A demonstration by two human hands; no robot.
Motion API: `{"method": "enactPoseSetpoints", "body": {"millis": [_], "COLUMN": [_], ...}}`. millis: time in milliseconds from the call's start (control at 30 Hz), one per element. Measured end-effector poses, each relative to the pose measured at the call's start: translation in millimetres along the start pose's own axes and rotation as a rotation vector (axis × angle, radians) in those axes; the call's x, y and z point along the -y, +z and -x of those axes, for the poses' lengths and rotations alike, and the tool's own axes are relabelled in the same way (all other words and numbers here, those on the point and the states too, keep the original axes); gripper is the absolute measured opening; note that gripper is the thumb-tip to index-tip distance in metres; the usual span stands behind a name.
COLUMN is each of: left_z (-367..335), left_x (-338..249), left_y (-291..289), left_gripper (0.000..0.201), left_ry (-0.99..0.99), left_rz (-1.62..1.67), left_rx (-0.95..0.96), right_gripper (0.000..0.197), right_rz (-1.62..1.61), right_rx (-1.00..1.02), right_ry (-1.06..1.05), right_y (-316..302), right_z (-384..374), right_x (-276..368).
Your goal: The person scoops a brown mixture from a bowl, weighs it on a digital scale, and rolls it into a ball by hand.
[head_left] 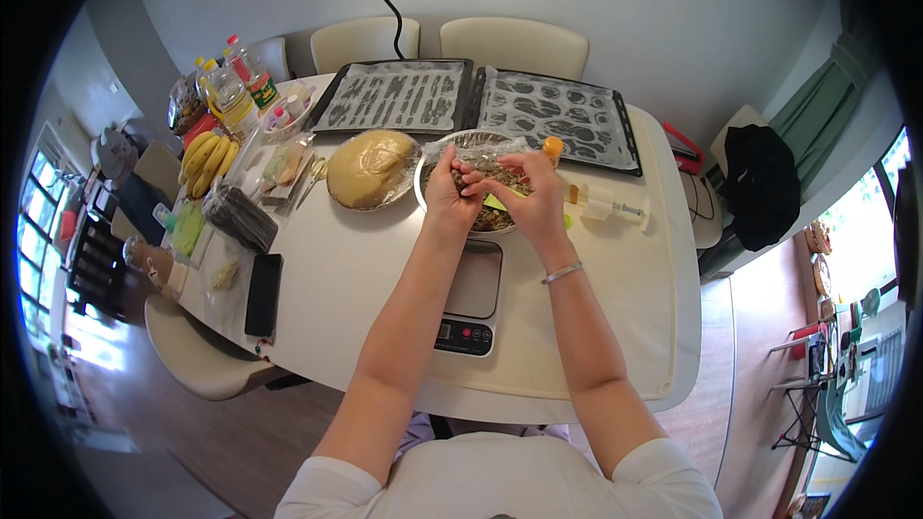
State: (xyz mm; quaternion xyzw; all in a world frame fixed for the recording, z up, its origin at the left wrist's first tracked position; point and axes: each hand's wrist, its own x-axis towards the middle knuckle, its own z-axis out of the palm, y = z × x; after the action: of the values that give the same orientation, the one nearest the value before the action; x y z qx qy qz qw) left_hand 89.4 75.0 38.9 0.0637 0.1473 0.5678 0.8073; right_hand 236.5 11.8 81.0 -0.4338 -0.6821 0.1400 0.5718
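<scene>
Both my hands are raised over a white bowl of chopped brown-green filling. Clear plastic wrap lies bunched across the bowl's far part. My left hand is turned palm up with its fingers curled in. Close beside it, my right hand has its thumb and fingers bent together toward the left fingertips. Whatever lies between the fingers is too small or hidden to name. Something yellow-green shows in the bowl beneath the hands. A kitchen scale sits just in front of the bowl.
Left of the bowl is wrapped yellowish dough. Two lined baking trays lie behind. A clear plunger tool is at right. A phone, bananas and bottles stand or lie left.
</scene>
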Motion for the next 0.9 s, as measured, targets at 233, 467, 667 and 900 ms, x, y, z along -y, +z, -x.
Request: {"method": "enactPoseSetpoints", "body": {"millis": [233,467,667,900], "left_z": [34,22,21,10], "left_x": [28,26,29,26], "left_y": [54,28,32,21], "left_gripper": [0.052,0.055,0.051,0.045], "left_ry": [0.049,0.179,0.168,0.116], "left_rz": [-0.106,-0.297,-0.221,-0.057], "left_rx": [-0.121,0.099,0.0,-0.061], "right_gripper": [0.07,0.056,0.047,0.038], "right_rz": [-0.155,-0.477,-0.326,-0.736], "right_rx": [-0.018,0.129,0.077,0.172], "right_ry": [0.076,0.359,0.302,0.605], "right_y": [13,23,32,14], "right_z": [4,7,10,4], "right_x": [-9,-3,-8,-6]}}
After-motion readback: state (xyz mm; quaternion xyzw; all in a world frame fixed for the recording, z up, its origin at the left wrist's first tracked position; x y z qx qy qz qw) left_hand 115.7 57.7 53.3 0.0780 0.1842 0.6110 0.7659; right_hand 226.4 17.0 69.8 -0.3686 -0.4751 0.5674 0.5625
